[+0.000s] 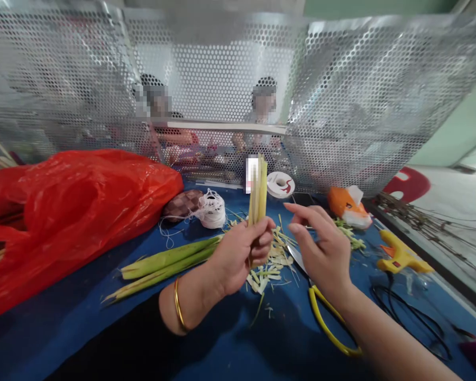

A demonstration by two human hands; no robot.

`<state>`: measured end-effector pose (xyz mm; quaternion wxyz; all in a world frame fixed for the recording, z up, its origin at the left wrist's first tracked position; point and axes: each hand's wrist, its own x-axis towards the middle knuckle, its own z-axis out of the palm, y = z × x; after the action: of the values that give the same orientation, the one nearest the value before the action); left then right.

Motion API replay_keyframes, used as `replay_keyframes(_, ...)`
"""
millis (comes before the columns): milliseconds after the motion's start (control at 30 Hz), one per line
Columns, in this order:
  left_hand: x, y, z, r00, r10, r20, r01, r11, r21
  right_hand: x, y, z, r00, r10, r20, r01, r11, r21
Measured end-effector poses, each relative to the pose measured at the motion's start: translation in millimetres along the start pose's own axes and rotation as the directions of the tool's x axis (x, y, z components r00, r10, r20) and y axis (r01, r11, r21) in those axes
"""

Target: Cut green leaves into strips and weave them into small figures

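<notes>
My left hand [244, 248] is wrapped round a bundle of pale yellow-green plant strips [258, 190], held upright over the middle of the table. To its right, my right hand [321, 238] is raised with fingers apart and nothing in it. Below that hand lie scissors with yellow handles [315, 312], partly covered by it. Several green stalks [170, 262] rest on the table behind my left wrist. Cut plant scraps [275, 259] are scattered under and between both hands.
A red plastic bag [103, 190] fills the left side. White string [213, 209], a ribbon spool [281, 184] and a tissue pack [349, 206] stand farther back. A yellow glue gun [402, 256] with a black cable lies right. Behind a perforated screen [230, 69] two people sit.
</notes>
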<state>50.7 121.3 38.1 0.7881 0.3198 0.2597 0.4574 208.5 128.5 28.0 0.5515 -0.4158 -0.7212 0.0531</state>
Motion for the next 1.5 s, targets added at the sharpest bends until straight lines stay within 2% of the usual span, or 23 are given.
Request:
replay_keyframes(67, -0.3, -6.6, 1.2, 1.000, -0.022, 0.022, 0.020, 0.996, 0.086, 6.7, 2.9, -1.7, 0.969, 0.238, 0.066, -0.246, 0.958, 0.151)
replay_keyframes(167, 0.0, -16.2, 1.8, 0.997, -0.059, 0.043, 0.049, 0.976, 0.211, 15.3, 6.6, -4.3, 0.861, 0.469, 0.198, -0.507, 0.763, 0.401)
replay_keyframes(267, 0.5, -22.7, 0.1, 0.993, -0.102, 0.054, 0.079, 0.945, 0.317, 20.9, 6.7, -7.7, 0.794, 0.540, 0.278, -0.587, 0.565, 0.580)
replay_keyframes(367, 1.2, -25.6, -3.2, 0.987, -0.136, 0.083, 0.093, 0.916, 0.390, 24.0, 4.8, -12.1, 0.776, 0.537, 0.332, -0.602, 0.472, 0.645)
replay_keyframes(533, 1.7, -25.9, -5.9, 0.978, -0.178, 0.106, 0.119, 0.901, 0.417, 25.9, 4.9, -17.6, 0.784, 0.520, 0.340, -0.593, 0.462, 0.660)
replay_keyframes(733, 1.3, -25.7, -5.2, 0.980, -0.176, 0.089, 0.119, 0.887, 0.446, 26.2, 7.7, -19.6, 0.797, 0.502, 0.335, -0.578, 0.473, 0.665)
replay_keyframes(1067, 4.0, -22.6, -7.1, 0.975, -0.211, 0.074, 0.163, 0.897, 0.411, 27.2, 9.3, -22.2, 0.820, 0.485, 0.303, -0.560, 0.576, 0.595)
replay_keyframes(1200, 7.5, -12.4, -9.7, 0.928, -0.347, 0.135, 0.296, 0.908, 0.298, 30.8, 15.4, -29.4, 0.796, 0.543, 0.266, -0.572, 0.534, 0.622)
replay_keyframes(1267, 8.5, -7.2, -11.4, 0.915, -0.374, 0.151, 0.329, 0.909, 0.256, 32.5, 19.1, -33.0, 0.778, 0.572, 0.260, -0.583, 0.502, 0.639)
replay_keyframes(1400, 7.9, -1.5, -11.6, 0.916, -0.372, 0.151, 0.330, 0.912, 0.245, 34.7, 22.8, -35.9, 0.764, 0.591, 0.258, -0.588, 0.473, 0.656)
replay_keyframes(1500, 6.2, -1.0, -10.5, 0.924, -0.359, 0.133, 0.305, 0.900, 0.310, 35.4, 23.1, -35.5, 0.756, 0.610, 0.237, -0.590, 0.478, 0.650)
